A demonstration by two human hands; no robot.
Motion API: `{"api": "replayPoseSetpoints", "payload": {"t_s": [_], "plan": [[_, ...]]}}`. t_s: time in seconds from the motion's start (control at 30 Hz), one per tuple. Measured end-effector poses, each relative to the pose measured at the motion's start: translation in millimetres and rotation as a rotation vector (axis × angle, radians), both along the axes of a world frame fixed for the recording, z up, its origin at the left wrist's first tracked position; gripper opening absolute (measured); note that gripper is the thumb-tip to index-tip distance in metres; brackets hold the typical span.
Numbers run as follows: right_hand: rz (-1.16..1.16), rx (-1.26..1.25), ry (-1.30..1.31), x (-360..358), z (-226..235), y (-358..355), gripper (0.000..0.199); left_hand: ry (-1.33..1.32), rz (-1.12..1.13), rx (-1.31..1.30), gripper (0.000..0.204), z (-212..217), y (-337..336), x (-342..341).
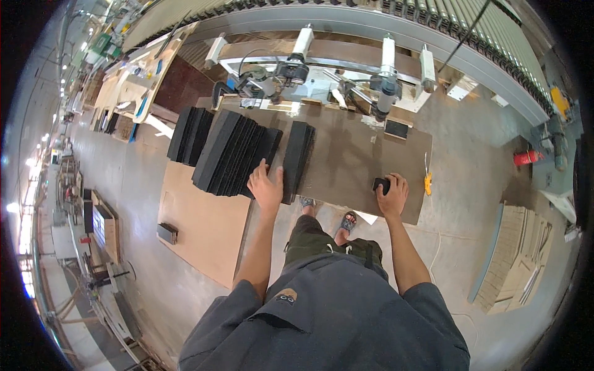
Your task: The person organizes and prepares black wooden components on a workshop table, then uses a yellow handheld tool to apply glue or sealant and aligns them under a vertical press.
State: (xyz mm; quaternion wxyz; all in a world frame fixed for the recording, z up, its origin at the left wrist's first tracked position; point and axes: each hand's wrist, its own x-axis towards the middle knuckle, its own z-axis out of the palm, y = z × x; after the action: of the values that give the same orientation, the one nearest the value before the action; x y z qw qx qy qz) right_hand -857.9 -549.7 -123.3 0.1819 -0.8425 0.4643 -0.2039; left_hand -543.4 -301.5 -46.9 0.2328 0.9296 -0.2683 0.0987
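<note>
My right hand [394,196] is closed around a small black block [381,184] near the front right of the brown work table [340,161]. My left hand [266,189] is open, thumb and fingers apart, at the near ends of the black boards. Just to its right, a narrow stack of long black boards [299,154] lies on the table, close to the thumb. To its left a wider row of black boards [230,154] leans together, and the fingertips reach its near right end. Whether the fingertips touch a board I cannot tell.
Clamp-like machine parts [293,71] and a drill-like tool [386,96] line the table's far edge. A small black piece [396,129] lies below the tool. A yellow air gun [427,183] hangs at the right edge. Cardboard sheets [510,260] stand right; a tan board [201,216] lies left.
</note>
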Motion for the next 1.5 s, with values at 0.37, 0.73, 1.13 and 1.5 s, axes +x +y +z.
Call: {"api": "replayPoseSetpoints", "payload": {"t_s": [0.37,0.73,1.13,1.5], "plan": [[0.025,0.003,0.016,-13.2,-2.3,2.3,0.041,-0.035,0.002,0.303,0.049,-42.9,49.1,39.4],[0.034,-0.055,0.041,-5.4,-23.1,0.4,0.043,-0.231,-0.110,0.382,0.038,-17.1,48.0,67.3],[0.005,-0.019,0.058,-16.6,-11.7,4.2,0.044,-0.052,-0.074,-0.226,0.056,104.8,-7.8,-25.5],[0.031,0.069,-0.032,10.3,12.4,1.4,0.042,0.290,-0.428,-0.312,0.046,-95.1,-136.4,-124.4]]}}
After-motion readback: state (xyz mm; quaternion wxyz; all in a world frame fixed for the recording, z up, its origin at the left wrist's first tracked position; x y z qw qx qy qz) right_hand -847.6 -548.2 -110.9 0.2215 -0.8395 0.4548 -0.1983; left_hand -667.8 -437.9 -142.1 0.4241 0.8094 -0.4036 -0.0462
